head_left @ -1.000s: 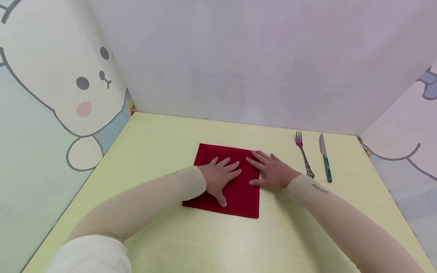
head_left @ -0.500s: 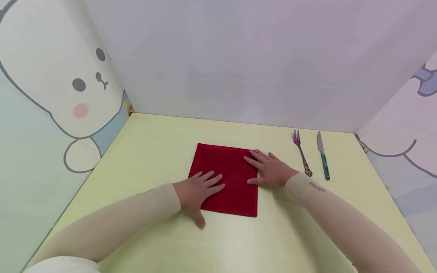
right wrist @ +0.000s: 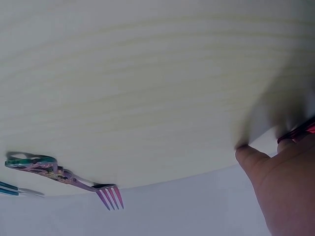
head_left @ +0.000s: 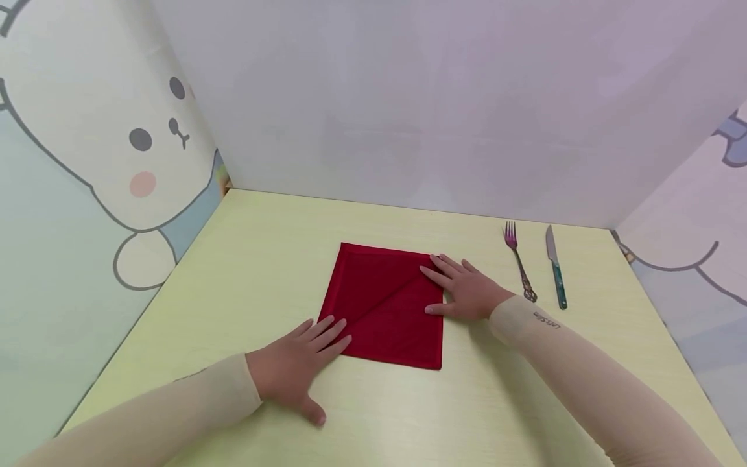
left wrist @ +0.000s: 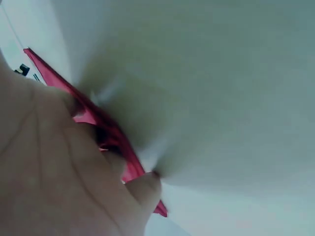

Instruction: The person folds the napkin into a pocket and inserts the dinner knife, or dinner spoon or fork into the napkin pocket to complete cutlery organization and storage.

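A red square cloth napkin lies flat on the pale table, a faint diagonal crease running across it. My left hand has its fingers spread, the fingertips resting on the napkin's near left corner and the thumb out over the table. At the far right corner, my right hand touches the napkin's edge with outstretched fingers. In the left wrist view the palm covers part of the red cloth. The right wrist view shows only a sliver of the napkin beyond the right hand.
To the right of the right hand lie a fork with an ornate handle and a knife with a green handle, side by side. A pale wall rises behind the table, and printed panels flank both sides.
My left hand has slid from the middle of the napkin toward its near left corner, uncovering the diagonal crease. My right hand has stayed at the far right corner.
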